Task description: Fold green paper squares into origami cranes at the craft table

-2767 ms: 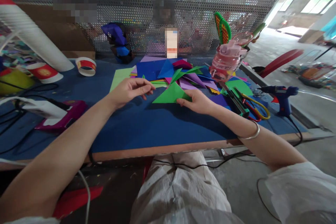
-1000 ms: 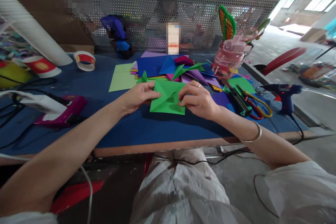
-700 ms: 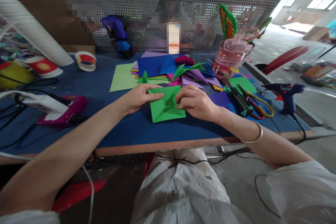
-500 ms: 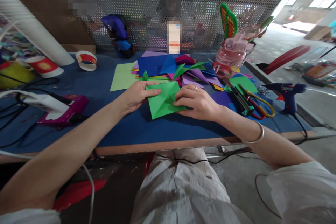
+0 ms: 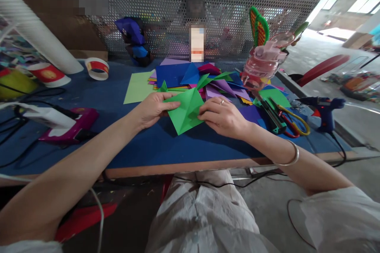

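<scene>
Since a moment ago the green paper sheet [image 5: 186, 111] has turned clockwise, so that one corner now points toward the tabletop's near edge. The left hand [image 5: 152, 108] pinches the sheet's left corner, thumb and fingertips closed together on it. The right hand [image 5: 223, 115] grips the sheet's right edge, fingers curled and pressed to the thumb on the paper. The sheet sits just above the blue tabletop [image 5: 142, 142], near the middle of its near edge. Just behind it lies a pile of coloured papers [image 5: 204, 81]. Scissors [image 5: 289, 120] lie near the right edge, well apart from both hands.
</scene>
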`<action>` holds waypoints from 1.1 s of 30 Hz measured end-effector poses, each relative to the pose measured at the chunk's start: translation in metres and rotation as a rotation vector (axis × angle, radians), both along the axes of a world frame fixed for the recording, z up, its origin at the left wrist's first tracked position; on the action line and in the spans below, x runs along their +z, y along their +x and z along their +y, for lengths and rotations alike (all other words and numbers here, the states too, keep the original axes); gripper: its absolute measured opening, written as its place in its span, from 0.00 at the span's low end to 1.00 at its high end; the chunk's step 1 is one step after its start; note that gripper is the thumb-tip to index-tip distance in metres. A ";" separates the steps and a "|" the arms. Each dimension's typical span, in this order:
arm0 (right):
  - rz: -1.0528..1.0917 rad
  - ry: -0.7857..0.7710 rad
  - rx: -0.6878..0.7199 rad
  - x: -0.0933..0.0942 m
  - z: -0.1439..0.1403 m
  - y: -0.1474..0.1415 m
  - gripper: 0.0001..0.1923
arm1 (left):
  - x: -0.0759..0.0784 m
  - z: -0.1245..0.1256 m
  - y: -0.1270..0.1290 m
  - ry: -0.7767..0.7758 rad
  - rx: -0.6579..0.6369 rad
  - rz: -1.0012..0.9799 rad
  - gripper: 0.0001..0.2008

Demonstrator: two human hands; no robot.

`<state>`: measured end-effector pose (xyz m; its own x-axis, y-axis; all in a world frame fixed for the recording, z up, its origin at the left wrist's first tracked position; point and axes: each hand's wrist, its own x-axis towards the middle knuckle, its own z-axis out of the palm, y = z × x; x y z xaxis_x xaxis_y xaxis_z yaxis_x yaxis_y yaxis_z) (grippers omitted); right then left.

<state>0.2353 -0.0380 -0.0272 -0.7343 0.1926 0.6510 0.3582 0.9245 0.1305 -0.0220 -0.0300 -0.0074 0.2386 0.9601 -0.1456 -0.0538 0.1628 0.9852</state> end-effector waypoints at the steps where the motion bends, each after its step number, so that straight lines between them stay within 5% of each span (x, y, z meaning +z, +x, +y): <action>1: -0.005 0.002 -0.010 0.000 0.000 0.000 0.10 | 0.000 0.000 0.000 -0.006 -0.005 0.002 0.22; 10: 0.007 -0.014 -0.113 -0.002 0.004 0.005 0.12 | -0.006 0.000 0.000 0.034 -0.068 0.006 0.21; 17: -0.034 0.032 -0.082 -0.002 0.002 0.005 0.05 | -0.008 0.000 0.000 0.054 -0.077 0.033 0.23; 27: -0.059 0.096 -0.029 0.001 -0.002 0.003 0.13 | -0.012 -0.001 -0.002 0.101 -0.192 0.108 0.30; 30: -0.088 0.050 0.021 0.001 -0.003 0.004 0.11 | -0.016 0.000 -0.002 0.259 -0.245 0.271 0.29; 33: -0.133 0.021 0.054 -0.002 -0.004 0.003 0.08 | -0.013 -0.007 0.001 0.652 -0.219 0.549 0.29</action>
<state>0.2386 -0.0420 -0.0294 -0.8234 0.1379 0.5505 0.2862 0.9385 0.1929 -0.0208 -0.0374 -0.0208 0.4846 0.8328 0.2676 0.4217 -0.4904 0.7627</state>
